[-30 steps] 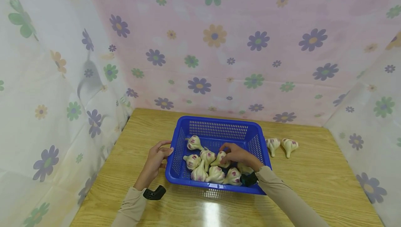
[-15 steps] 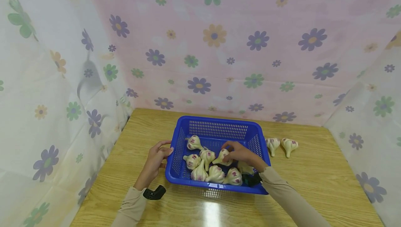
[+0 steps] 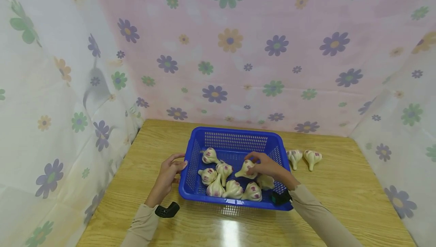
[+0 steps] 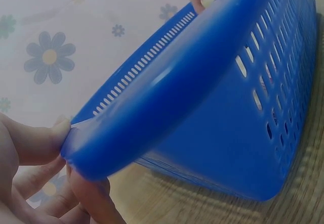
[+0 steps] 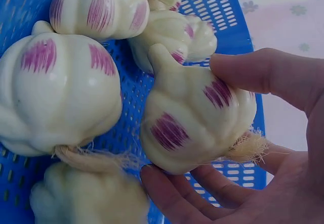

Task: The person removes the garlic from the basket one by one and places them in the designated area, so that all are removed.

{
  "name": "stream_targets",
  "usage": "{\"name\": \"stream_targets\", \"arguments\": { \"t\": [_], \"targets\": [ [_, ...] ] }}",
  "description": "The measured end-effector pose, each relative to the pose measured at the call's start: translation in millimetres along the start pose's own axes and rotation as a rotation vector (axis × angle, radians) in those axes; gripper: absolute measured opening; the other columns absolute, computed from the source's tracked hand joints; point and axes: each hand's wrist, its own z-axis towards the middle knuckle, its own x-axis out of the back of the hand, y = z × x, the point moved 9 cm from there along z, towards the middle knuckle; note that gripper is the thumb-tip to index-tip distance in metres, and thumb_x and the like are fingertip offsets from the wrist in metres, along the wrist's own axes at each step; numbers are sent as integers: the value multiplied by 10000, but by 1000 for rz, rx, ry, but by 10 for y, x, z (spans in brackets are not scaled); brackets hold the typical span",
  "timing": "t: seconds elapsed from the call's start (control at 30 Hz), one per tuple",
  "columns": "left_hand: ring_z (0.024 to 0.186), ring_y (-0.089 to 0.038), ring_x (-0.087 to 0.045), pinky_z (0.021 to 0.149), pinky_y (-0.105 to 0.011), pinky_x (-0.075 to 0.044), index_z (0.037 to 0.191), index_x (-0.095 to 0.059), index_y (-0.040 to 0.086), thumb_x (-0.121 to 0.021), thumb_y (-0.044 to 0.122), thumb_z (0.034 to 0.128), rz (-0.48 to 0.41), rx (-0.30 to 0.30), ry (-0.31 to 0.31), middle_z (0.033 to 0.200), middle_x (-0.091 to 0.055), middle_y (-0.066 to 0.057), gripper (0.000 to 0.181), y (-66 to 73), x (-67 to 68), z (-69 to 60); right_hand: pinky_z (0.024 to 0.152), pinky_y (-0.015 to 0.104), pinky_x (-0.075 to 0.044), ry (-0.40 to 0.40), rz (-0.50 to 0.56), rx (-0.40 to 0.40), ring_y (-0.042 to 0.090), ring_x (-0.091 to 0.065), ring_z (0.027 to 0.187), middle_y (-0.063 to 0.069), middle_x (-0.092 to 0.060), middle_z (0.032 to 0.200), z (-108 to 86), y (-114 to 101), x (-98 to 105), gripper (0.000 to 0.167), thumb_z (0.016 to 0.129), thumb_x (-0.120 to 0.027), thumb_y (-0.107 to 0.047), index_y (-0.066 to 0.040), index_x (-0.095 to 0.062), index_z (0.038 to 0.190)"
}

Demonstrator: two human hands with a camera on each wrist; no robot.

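Observation:
A blue plastic basket point(image 3: 192, 141) with slotted walls holds several white garlic bulbs with purple streaks. My left hand point(image 3: 168, 173) grips its left rim point(image 4: 152, 95), thumb on top and fingers curled beneath. Inside the basket, toward the right, my right hand point(image 3: 267, 166) holds a garlic bulb point(image 5: 195, 115) between thumb and fingers. The bulb's stem points toward the left in the head view, and its tuft of roots point(image 5: 248, 148) lies near the palm. Another garlic bulb point(image 3: 265, 182) sits partly hidden below the right hand.
Two garlic bulbs, one point(image 3: 294, 158) close to the basket's right wall and another point(image 3: 312, 158) beside it, lie on the wooden table point(image 3: 340, 186). Flower-patterned cloth point(image 3: 190, 69) hangs behind the table and on both sides.
My right hand has moved a short way right inside the basket with the garlic bulb, away from the bulbs on the left. The left hand keeps its grip on the rim.

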Motion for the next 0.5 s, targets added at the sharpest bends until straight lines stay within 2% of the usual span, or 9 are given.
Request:
{"name": "stream_targets", "arguments": {
  "t": [0.13, 0.5],
  "targets": [
    [643, -176, -586, 430, -265, -433, 1245, -581, 120, -624, 113, 889, 7, -2, 4, 882, -654, -72, 359, -2, 7, -7, 706, 400, -500, 25, -4, -10, 269, -528, 937, 145, -529, 1135, -42, 20, 66, 455, 767, -758, -153, -105, -593, 1189],
    [655, -183, -595, 439, -276, -444, 1245, -583, 122, -621, 113, 889, 12, -8, 5, 893, -660, -68, 358, -6, 7, 3, 738, 435, -507, 41, 34, 36, 288, -538, 978, 176, -500, 1233, -262, -48, 272, 503, 793, -740, -191, -100, -555, 1252]
  ]
}}
